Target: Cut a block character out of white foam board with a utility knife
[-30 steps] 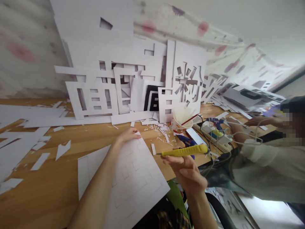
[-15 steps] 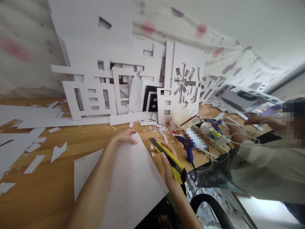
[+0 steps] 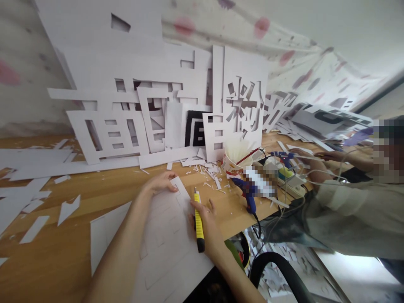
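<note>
A white foam board (image 3: 170,248) with faint cut or drawn outlines lies slanted before me, reaching past the table's front edge. My left hand (image 3: 162,183) grips its far corner, thumb on top and fingers over the edge. In my right hand (image 3: 206,221) is a yellow and black utility knife (image 3: 198,223), held upright over the board's right edge with its tip pointing away. Thumb and some fingers wrap the knife; another finger sticks out to the right. Under my left forearm another white sheet (image 3: 105,231) lies on the wooden table.
Cut-out white letter boards (image 3: 110,139) lean against the wall. A paper cup of glue sticks (image 3: 232,165), a blue glue gun (image 3: 249,195) and a power strip (image 3: 295,189) with tangled cords stand at right. Paper scraps (image 3: 68,209) litter the left. A co-worker (image 3: 344,214) sits at right.
My right hand has moved left to the board's edge, and the knife has turned from a slant to nearly upright. My left hand keeps its hold on the corner. The view has shifted slightly.
</note>
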Demonstrator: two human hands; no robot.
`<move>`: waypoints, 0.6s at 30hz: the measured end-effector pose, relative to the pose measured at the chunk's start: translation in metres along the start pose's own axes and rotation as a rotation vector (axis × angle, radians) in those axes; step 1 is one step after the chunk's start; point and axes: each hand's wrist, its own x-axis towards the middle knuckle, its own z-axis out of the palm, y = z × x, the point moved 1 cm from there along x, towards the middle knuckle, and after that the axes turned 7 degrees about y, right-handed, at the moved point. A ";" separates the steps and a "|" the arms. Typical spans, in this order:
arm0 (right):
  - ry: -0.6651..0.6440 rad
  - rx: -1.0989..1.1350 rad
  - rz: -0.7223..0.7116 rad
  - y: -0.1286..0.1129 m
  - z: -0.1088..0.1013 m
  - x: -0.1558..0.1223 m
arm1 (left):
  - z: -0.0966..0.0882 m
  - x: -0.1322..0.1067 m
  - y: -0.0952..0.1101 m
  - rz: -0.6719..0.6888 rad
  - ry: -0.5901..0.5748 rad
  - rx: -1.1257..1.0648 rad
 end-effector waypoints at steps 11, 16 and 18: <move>-0.001 0.073 0.043 -0.006 -0.005 0.005 | -0.006 -0.003 0.002 0.066 -0.114 0.027; 0.015 0.086 0.060 -0.002 -0.003 0.005 | -0.006 -0.006 0.007 0.121 -0.085 0.103; 0.011 0.103 0.059 -0.001 -0.003 0.004 | -0.006 -0.008 0.011 0.138 -0.077 0.150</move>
